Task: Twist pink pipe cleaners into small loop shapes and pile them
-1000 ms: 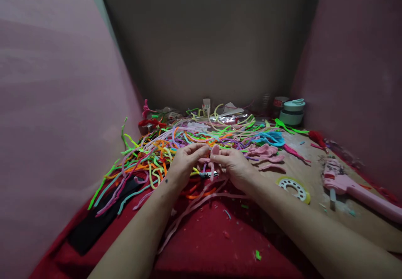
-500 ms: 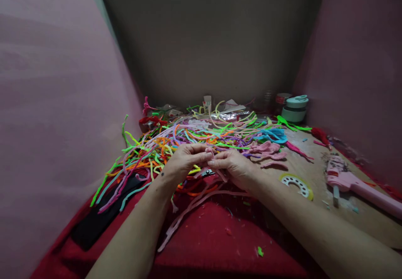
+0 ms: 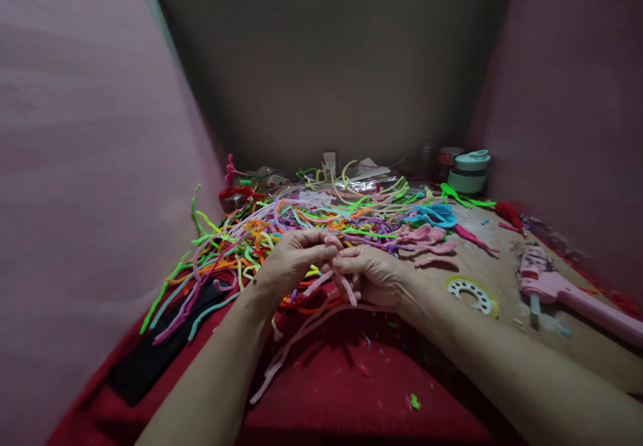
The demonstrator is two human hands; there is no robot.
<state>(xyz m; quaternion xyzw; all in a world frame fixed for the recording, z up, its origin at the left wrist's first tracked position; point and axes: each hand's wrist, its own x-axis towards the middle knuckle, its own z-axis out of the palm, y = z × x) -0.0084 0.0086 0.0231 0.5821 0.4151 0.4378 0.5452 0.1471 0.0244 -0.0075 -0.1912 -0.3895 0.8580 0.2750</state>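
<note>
My left hand (image 3: 291, 262) and my right hand (image 3: 369, 273) meet fingertip to fingertip over the front of the table. Both pinch a short pink pipe cleaner (image 3: 335, 278), whose two ends hang down below the fingers. Behind the hands lies a big tangle of coloured pipe cleaners (image 3: 301, 221) in green, orange, purple and pink. Long pale pink pipe cleaners (image 3: 301, 335) trail over the red cloth (image 3: 351, 379) just under my hands.
Folded pink pieces (image 3: 426, 238) and a blue loop (image 3: 437, 215) lie right of the pile. A yellow-white ring (image 3: 472, 294) and a pink glue gun (image 3: 557, 292) sit on the wooden top at right. A lidded green tub (image 3: 469, 171) stands at the back.
The pink loop that stood up between my fingers is now pressed down; the piece's ends point downward. My hands have shifted slightly and closed tighter together.
</note>
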